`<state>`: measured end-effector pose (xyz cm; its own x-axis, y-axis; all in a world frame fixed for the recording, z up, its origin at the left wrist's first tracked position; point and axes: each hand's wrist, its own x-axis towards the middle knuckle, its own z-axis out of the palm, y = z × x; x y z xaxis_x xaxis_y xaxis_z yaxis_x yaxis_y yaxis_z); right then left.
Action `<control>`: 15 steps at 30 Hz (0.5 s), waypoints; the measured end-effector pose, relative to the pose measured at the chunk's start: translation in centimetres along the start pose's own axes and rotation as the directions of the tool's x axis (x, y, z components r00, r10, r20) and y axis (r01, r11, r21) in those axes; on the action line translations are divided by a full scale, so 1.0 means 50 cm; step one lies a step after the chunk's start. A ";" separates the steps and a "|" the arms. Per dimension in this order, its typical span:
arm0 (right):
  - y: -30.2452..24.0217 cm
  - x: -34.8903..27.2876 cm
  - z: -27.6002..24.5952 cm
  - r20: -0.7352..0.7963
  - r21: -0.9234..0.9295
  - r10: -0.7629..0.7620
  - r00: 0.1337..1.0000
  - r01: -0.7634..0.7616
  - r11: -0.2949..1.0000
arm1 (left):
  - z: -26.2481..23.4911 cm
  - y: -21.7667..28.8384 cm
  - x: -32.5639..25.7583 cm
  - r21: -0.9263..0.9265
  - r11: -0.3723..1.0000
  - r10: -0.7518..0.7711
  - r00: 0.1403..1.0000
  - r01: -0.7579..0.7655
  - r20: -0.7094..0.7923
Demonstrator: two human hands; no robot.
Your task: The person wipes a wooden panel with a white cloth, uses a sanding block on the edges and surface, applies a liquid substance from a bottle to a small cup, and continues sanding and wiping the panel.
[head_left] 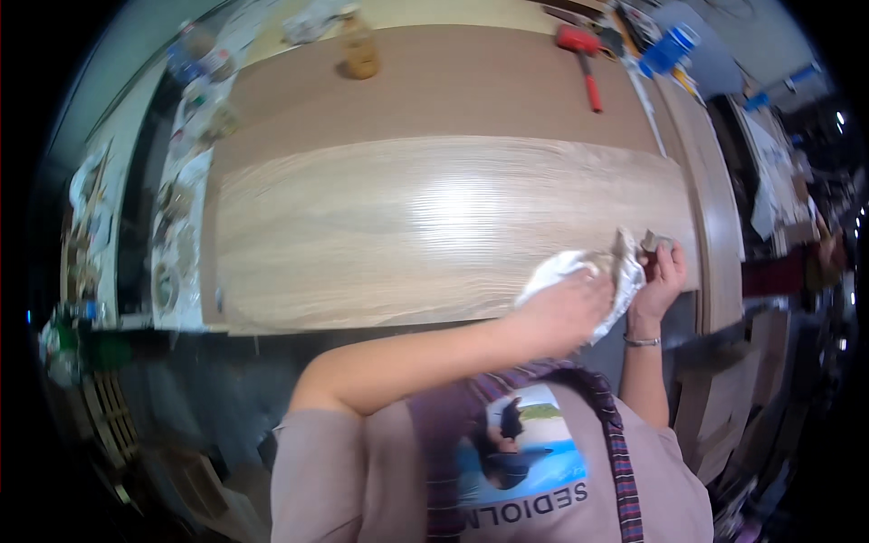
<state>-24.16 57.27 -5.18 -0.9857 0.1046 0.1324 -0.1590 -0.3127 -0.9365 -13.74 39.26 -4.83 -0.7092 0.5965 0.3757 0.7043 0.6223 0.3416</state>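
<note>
A wood-grain panel [380,226] lies flat across the workbench in front of me. My left arm reaches across my body to the panel's near right corner. There my left hand [579,303], slightly smeared by motion, is closed on a crumpled white cloth [557,267]. Just right of it, my right hand [665,271] is raised by the panel's right end with its fingers bent round a small greyish-brown piece [654,241], whose kind I cannot make out. Part of the cloth hangs between the two hands.
Behind the panel lies a brown board [453,81] carrying a bottle of yellowish liquid [360,50] and a red-headed mallet [579,43]. A blue container [670,47] stands at the far right. Plastic bottles [195,68] line the left side; long boards [711,199] flank the right.
</note>
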 end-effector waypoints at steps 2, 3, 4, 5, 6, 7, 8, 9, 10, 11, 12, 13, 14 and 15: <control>-0.036 0.013 -0.044 -0.132 0.182 0.033 0.991 -0.008 0.983 | 0.008 -0.032 0.008 -0.155 0.987 -0.017 0.996 0.030 0.088; -0.049 0.023 -0.075 -0.199 0.210 0.011 0.980 0.031 0.977 | 0.002 -0.036 0.007 -0.157 0.977 -0.126 0.987 0.141 0.102; -0.066 0.030 -0.109 -0.276 0.213 -0.008 0.961 0.069 0.975 | -0.038 -0.038 0.021 -0.095 0.986 -0.115 0.969 0.138 0.220; -0.080 0.034 -0.137 -0.342 0.220 -0.023 0.939 0.104 0.970 | -0.036 -0.048 0.020 0.020 0.997 -0.076 0.963 0.073 0.260; -0.104 0.033 -0.166 -0.369 0.211 -0.054 0.928 0.141 0.967 | -0.041 -0.051 0.037 0.085 0.996 -0.053 0.960 0.030 0.276; -0.134 0.027 -0.196 -0.385 0.206 -0.081 0.919 0.171 0.964 | -0.037 -0.048 0.066 0.038 0.999 -0.026 0.962 0.016 0.271; -0.154 0.016 -0.234 -0.434 0.215 -0.092 0.896 0.202 0.956 | -0.013 -0.037 0.100 0.020 0.999 0.027 0.967 -0.033 0.255; -0.167 0.005 -0.270 -0.467 0.200 -0.105 0.878 0.221 0.955 | 0.006 -0.032 0.134 0.014 0.997 0.067 0.970 -0.072 0.235; -0.177 -0.006 -0.306 -0.491 0.180 -0.134 0.861 0.250 0.951 | 0.031 -0.025 0.176 -0.002 0.995 0.098 0.964 -0.101 0.248; -0.181 -0.012 -0.332 -0.505 0.168 -0.156 0.849 0.274 0.947 | 0.060 -0.015 0.224 0.012 0.989 0.142 0.970 -0.147 0.198; -0.180 -0.017 -0.349 -0.528 0.154 -0.153 0.835 0.271 0.950 | 0.088 -0.007 0.268 0.026 0.982 0.181 0.972 -0.187 0.147; -0.175 -0.018 -0.359 -0.536 0.161 -0.147 0.831 0.272 0.949 | 0.109 -0.002 0.311 0.028 0.981 0.186 0.970 -0.192 0.158; -0.169 -0.023 -0.369 -0.563 0.187 -0.097 0.821 0.241 0.952 | 0.133 0.003 0.353 0.066 0.969 0.225 0.964 -0.236 0.142; -0.163 -0.025 -0.377 -0.585 0.218 -0.044 0.810 0.210 0.953 | 0.147 0.007 0.377 0.107 0.955 0.262 0.956 -0.276 0.128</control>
<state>-20.55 77.48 -3.83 -0.7578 0.6512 -0.0415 -0.3704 -0.4816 -0.7942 -27.10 54.45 -3.96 -0.4975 0.7986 0.3387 0.8654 0.4838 0.1305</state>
